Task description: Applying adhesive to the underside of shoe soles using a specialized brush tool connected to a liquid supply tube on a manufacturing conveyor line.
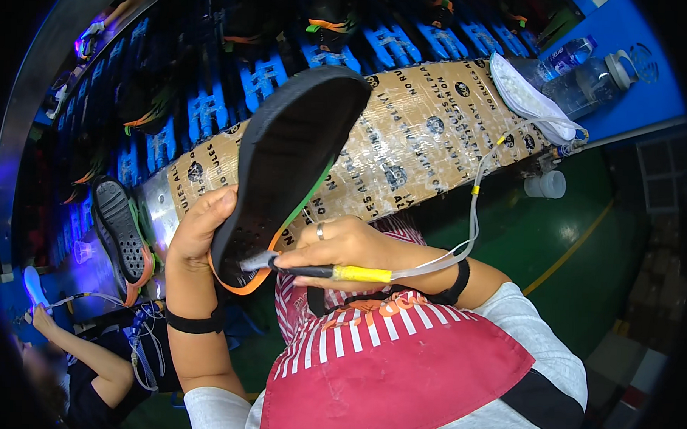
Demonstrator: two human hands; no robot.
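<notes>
My left hand grips the edge of a large black shoe sole, its thumb lying along the rim. The sole is tilted with its hollow inner face toward me, and a green-to-orange strip runs down its right edge and round the near end. My right hand is closed around a dark-handled brush with yellow tape at its rear and a clear tube leading off. Its pale bristles touch the sole's inner face near the orange end, by small holes. A ring sits on one right finger.
Cardboard covers the bench, with a second sole at left. Blue racks carrying shoe parts stand behind. A white pad, bottles and a white cup are at right. Another person's arm shows lower left.
</notes>
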